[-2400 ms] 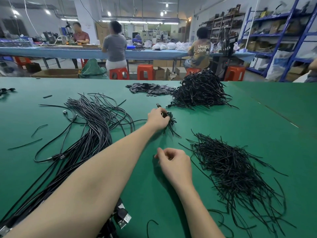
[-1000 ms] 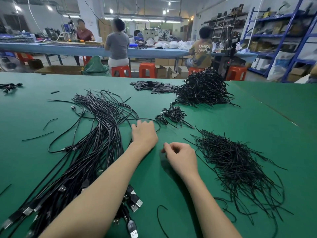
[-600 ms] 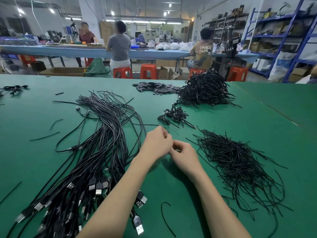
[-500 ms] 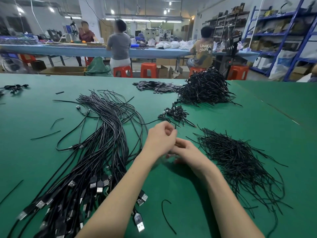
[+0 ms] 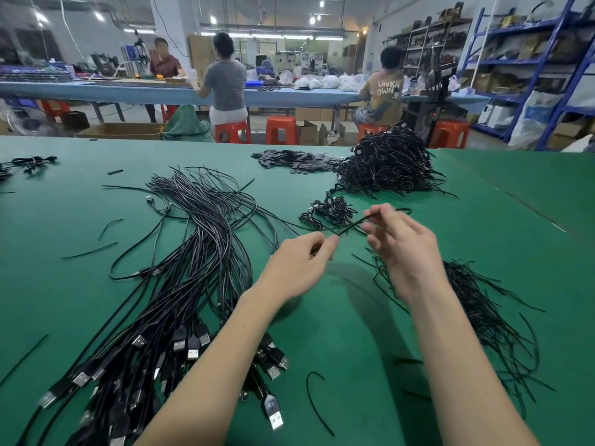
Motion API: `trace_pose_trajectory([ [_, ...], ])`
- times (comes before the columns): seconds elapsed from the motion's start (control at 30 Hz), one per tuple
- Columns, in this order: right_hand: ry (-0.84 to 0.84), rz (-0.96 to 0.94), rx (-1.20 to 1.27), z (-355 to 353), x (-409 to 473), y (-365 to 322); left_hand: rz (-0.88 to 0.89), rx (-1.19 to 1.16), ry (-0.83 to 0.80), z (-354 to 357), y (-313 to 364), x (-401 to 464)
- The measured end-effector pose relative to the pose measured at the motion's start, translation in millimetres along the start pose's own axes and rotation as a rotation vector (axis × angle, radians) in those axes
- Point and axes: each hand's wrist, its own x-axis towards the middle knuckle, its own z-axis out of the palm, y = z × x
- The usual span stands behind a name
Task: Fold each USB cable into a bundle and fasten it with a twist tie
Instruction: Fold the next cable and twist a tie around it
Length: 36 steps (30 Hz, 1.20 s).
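Your left hand (image 5: 297,267) sits just left of the frame's centre, fingers curled in, thumb and forefinger pinching one end of a thin black cable (image 5: 351,227). That cable runs up toward 1 o'clock to your right hand (image 5: 404,252), which is raised above the green table (image 5: 531,252). The right thumb and forefinger appear to pinch the cable near its far end, though motion blur makes the grip hard to read; the other fingers are spread loosely. Past the right fingertips the cable curves on toward 3 o'clock.

At 9 o'clock from your hands lies the long heap of loose cables (image 5: 199,252), fanned out at the far end and running down to 7 o'clock, where the USB plugs (image 5: 190,344) cluster under your left forearm. One plug (image 5: 273,413) lies apart at 6 o'clock, beside a single curved tie (image 5: 314,400).

The pile of twist ties (image 5: 483,310) spreads from under your right wrist out to 4 o'clock. At 12 o'clock, just beyond your hands, is a small group of bundles (image 5: 331,210), and farther on toward 1 o'clock the big heap of bundles (image 5: 389,165). Flat black pieces (image 5: 296,160) lie to its left. A few stray ties (image 5: 90,251) lie at 9 o'clock.

Beyond the table, people sit on red stools (image 5: 280,130) at a blue bench (image 5: 128,91).
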Motion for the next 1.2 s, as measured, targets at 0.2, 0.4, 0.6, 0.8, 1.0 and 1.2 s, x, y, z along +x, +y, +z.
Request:
trace_pose_trajectory([
  [0.2, 0.037, 0.062, -0.115, -6, 2, -9, 0.069, 0.185, 0.119, -5, -3, -2],
  [0.4, 0.144, -0.256, -1.239, -12, -3, -3, 0.073, 0.351, 0.236, -16, 9, -1],
  [0.6, -0.326, -0.158, -1.117, 1, -3, -3, 0.231, 0.083, 0.279, -12, 17, -1],
  [0.8, -0.115, -0.105, -0.735, 9, -3, 17, -0.072, 0.06, 0.526, -1, 10, 1],
  [1.0, -0.467, 0.13, -0.596, 13, -12, 18, -0.285, -0.818, -0.052, -7, 23, 6],
  [1.2, -0.647, 0.346, -0.727, 0, -14, 13, -0.32, -1.227, -0.001, -13, 27, 4],
])
